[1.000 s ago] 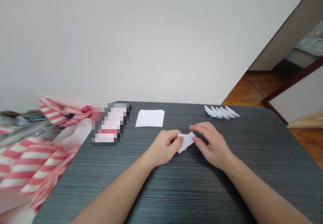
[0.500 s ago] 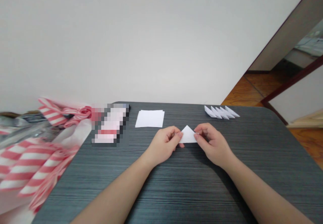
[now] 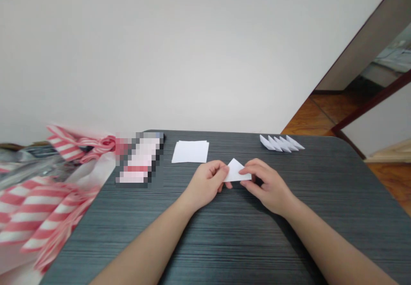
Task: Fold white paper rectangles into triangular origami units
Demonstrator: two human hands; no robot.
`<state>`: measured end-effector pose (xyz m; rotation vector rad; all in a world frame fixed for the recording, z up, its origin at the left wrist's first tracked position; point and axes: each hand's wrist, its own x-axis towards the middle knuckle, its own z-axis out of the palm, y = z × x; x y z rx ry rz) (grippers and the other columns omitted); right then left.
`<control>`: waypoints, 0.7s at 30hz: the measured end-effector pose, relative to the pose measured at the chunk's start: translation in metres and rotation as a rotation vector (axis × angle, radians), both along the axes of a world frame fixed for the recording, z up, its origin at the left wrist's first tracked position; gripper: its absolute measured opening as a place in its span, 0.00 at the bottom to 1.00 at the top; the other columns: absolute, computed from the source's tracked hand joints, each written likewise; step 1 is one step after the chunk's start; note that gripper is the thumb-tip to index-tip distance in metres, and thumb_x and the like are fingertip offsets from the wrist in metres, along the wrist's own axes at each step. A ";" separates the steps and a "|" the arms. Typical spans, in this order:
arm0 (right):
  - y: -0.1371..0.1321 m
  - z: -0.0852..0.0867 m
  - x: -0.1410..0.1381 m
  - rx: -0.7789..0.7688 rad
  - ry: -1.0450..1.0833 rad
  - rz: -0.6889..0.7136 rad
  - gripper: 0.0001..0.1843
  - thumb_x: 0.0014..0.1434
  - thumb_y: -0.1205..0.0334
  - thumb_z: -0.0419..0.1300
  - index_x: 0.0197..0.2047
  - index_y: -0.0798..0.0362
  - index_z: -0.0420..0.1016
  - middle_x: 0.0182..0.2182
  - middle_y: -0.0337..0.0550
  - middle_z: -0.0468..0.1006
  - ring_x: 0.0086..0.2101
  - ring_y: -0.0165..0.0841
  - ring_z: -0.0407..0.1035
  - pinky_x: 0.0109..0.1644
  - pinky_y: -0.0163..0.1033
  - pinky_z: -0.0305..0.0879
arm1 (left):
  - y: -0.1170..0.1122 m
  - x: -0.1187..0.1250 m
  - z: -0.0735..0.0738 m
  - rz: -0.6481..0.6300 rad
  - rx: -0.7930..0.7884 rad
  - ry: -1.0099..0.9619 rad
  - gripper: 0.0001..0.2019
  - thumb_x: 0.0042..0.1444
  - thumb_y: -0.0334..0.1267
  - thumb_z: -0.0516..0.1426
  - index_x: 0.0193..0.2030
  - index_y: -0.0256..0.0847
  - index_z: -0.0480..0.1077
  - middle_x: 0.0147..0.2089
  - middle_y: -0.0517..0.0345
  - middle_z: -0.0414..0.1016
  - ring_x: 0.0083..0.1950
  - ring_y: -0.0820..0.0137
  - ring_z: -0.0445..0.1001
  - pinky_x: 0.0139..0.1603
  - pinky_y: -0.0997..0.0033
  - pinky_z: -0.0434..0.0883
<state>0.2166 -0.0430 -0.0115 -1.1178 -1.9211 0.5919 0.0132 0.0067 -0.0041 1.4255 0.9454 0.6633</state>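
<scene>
A small white folded paper triangle point(image 3: 236, 170) is held just above the dark grey table point(image 3: 224, 242), near its middle. My left hand point(image 3: 207, 183) pinches the triangle's left corner with curled fingers. My right hand point(image 3: 266, 183) pinches its right side between thumb and fingers. Beyond my hands, a stack of white paper squares point(image 3: 190, 152) lies flat on the table. A row of several folded white paper pieces point(image 3: 281, 143) sits at the far right of the table.
Red-and-white striped plastic bags point(image 3: 41, 203) spill over the table's left edge. A blurred-out pinkish object point(image 3: 139, 161) lies left of the paper stack. A pale wall stands behind the table; an orange wooden floor point(image 3: 324, 114) shows at right.
The paper piece went from tilted and flatter to an upright triangle, then tipped slightly left. My right fingers shifted from resting over it to pinching its right side.
</scene>
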 end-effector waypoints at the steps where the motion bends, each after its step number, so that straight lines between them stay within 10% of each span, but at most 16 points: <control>1: 0.000 0.000 0.000 0.006 -0.001 -0.003 0.10 0.62 0.68 0.60 0.46 0.50 0.74 0.39 0.45 0.73 0.33 0.32 0.69 0.35 0.37 0.69 | 0.000 0.000 0.001 -0.006 0.009 0.010 0.15 0.62 0.45 0.54 0.29 0.37 0.67 0.24 0.59 0.76 0.19 0.78 0.62 0.22 0.78 0.59; 21: -0.002 0.003 -0.003 -0.067 0.000 -0.197 0.03 0.62 0.67 0.58 0.40 0.50 0.70 0.29 0.39 0.72 0.26 0.31 0.65 0.31 0.36 0.64 | -0.002 -0.002 0.003 -0.134 0.174 0.158 0.12 0.59 0.45 0.58 0.36 0.36 0.76 0.25 0.61 0.71 0.24 0.75 0.62 0.25 0.78 0.57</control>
